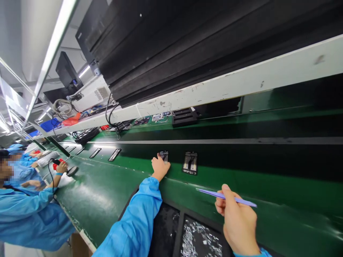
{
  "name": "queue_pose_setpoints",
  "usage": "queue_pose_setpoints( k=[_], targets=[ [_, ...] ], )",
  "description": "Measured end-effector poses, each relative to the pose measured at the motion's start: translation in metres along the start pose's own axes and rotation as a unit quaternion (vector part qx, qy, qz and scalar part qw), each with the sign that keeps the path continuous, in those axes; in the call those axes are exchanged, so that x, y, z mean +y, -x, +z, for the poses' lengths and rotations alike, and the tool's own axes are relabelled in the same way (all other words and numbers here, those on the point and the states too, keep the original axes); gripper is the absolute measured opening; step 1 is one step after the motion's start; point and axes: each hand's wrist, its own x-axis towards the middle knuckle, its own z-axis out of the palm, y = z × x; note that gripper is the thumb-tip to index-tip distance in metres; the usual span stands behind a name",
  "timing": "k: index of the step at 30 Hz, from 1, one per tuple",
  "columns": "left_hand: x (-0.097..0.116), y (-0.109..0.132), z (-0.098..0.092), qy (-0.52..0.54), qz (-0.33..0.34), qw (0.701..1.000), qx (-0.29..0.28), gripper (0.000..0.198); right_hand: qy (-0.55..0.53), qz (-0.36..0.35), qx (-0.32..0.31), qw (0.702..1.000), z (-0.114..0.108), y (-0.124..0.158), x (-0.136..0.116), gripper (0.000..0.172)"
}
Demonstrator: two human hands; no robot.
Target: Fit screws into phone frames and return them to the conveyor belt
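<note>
My left hand (pixel 160 167) reaches forward onto the green bench, its fingers and thumb around a phone housing (pixel 164 156) that they partly cover. Just to the right lies another phone housing (pixel 190 162), dark-edged with a pale inside and a black strip. Nearer to me, my right hand (pixel 238 217) is closed on purple tweezers (pixel 242 201), whose tips point left, above the bench and apart from the housings. Below my hands is a black tray (pixel 182 223) with small shiny pieces (pixel 199 239) in its right compartment.
Several more housings lie in a row leftward, such as a narrow one (pixel 114 154). A white shelf edge (pixel 187 94) with black stacked trays (pixel 187 46) overhangs the bench (pixel 102 185). At left a co-worker in blue (pixel 29 214) holds a black corded tool.
</note>
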Motion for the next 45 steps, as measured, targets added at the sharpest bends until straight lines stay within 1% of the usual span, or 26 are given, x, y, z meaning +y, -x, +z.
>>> queue_pose_setpoints(
  k=[2, 3, 4, 5, 6, 8, 10, 12, 13, 14, 15, 16, 17, 18, 19, 20, 21, 23, 25, 27, 29, 31, 34, 40, 45],
  targets=[
    [-0.001, 0.003, -0.016, 0.027, -0.001, 1.0, 0.001, 0.039, 0.005, -0.004, 0.004, 1.0, -0.001, 0.001, -0.001, 0.047],
    [-0.003, 0.01, -0.026, 0.041, 0.001, 0.999, 0.0, 0.039, 0.008, -0.008, 0.009, 1.0, -0.001, 0.001, -0.002, 0.048],
    [-0.007, 0.023, -0.035, 0.054, 0.008, 0.998, -0.003, 0.041, 0.011, -0.012, 0.013, 1.0, -0.001, 0.001, -0.003, 0.05],
    [-0.013, 0.042, -0.042, 0.067, 0.019, 0.998, -0.008, 0.046, 0.015, -0.015, 0.016, 1.0, -0.001, 0.001, -0.005, 0.051],
    [-0.022, 0.068, -0.048, 0.078, 0.032, 0.996, -0.017, 0.055, 0.02, -0.019, 0.017, 0.999, 0.0, 0.002, -0.006, 0.052],
    [-0.046, 0.135, -0.053, 0.095, 0.057, 0.993, -0.042, 0.088, 0.036, -0.026, 0.006, 0.999, 0.003, 0.003, -0.008, 0.055],
    [-0.075, 0.212, -0.05, 0.106, 0.066, 0.99, -0.072, 0.1, 0.067, -0.032, -0.025, 0.997, 0.005, 0.006, -0.007, 0.057],
    [-0.1, 0.279, -0.043, 0.13, 0.085, 0.985, -0.073, 0.106, 0.12, -0.032, -0.083, 0.989, 0.006, 0.012, -0.003, 0.056],
    [-0.109, 0.305, -0.041, 0.121, 0.087, 0.986, -0.073, 0.107, 0.152, -0.028, -0.116, 0.981, 0.006, 0.016, -0.001, 0.054],
    [-0.116, 0.323, -0.04, 0.109, 0.089, 0.987, -0.073, 0.107, 0.187, -0.022, -0.146, 0.971, 0.006, 0.021, 0.002, 0.053],
    [-0.12, 0.334, -0.04, 0.091, 0.091, 0.989, -0.074, 0.107, 0.221, -0.018, -0.169, 0.96, 0.007, 0.027, 0.004, 0.051],
    [-0.123, 0.337, -0.042, 0.075, 0.097, 0.99, -0.076, 0.109, 0.253, -0.017, -0.186, 0.949, 0.007, 0.032, 0.006, 0.047],
    [-0.125, 0.334, -0.046, 0.065, 0.11, 0.989, -0.078, 0.112, 0.282, -0.02, -0.195, 0.939, 0.007, 0.037, 0.008, 0.042],
    [-0.125, 0.324, -0.051, 0.062, 0.131, 0.986, -0.085, 0.114, 0.307, -0.027, -0.199, 0.93, 0.007, 0.042, 0.008, 0.037],
    [-0.125, 0.31, -0.058, 0.063, 0.161, 0.98, -0.095, 0.115, 0.327, -0.038, -0.197, 0.923, 0.007, 0.046, 0.009, 0.035],
    [-0.125, 0.291, -0.066, 0.067, 0.2, 0.971, -0.111, 0.11, 0.343, -0.05, -0.193, 0.918, 0.008, 0.048, 0.009, 0.036],
    [-0.123, 0.27, -0.073, 0.07, 0.245, 0.958, -0.135, 0.101, 0.354, -0.062, -0.189, 0.914, 0.007, 0.049, 0.01, 0.039],
    [-0.116, 0.225, -0.084, 0.069, 0.351, 0.914, -0.191, 0.073, 0.37, -0.081, -0.185, 0.907, 0.007, 0.049, 0.012, 0.041],
    [-0.104, 0.183, -0.086, 0.067, 0.451, 0.856, -0.244, 0.051, 0.38, -0.093, -0.189, 0.901, 0.007, 0.047, 0.015, 0.04],
    [-0.09, 0.152, -0.079, 0.068, 0.514, 0.808, -0.28, 0.042, 0.389, -0.1, -0.197, 0.895, 0.007, 0.046, 0.019, 0.039],
    [-0.08, 0.134, -0.068, 0.073, 0.547, 0.778, -0.299, 0.04, 0.396, -0.105, -0.205, 0.889, 0.008, 0.045, 0.022, 0.038],
    [-0.074, 0.128, -0.057, 0.08, 0.565, 0.763, -0.304, 0.039, 0.402, -0.108, -0.211, 0.884, 0.009, 0.045, 0.023, 0.037],
    [-0.075, 0.129, -0.048, 0.093, 0.574, 0.756, -0.301, 0.036, 0.407, -0.11, -0.204, 0.884, 0.009, 0.044, 0.022, 0.034],
    [-0.083, 0.131, -0.04, 0.119, 0.581, 0.749, -0.295, 0.032, 0.421, -0.114, -0.161, 0.885, 0.007, 0.044, 0.018, 0.031],
    [-0.083, 0.129, -0.036, 0.123, 0.607, 0.734, -0.279, 0.029, 0.439, -0.123, -0.166, 0.875, 0.007, 0.044, 0.019, 0.027]
  ],
)
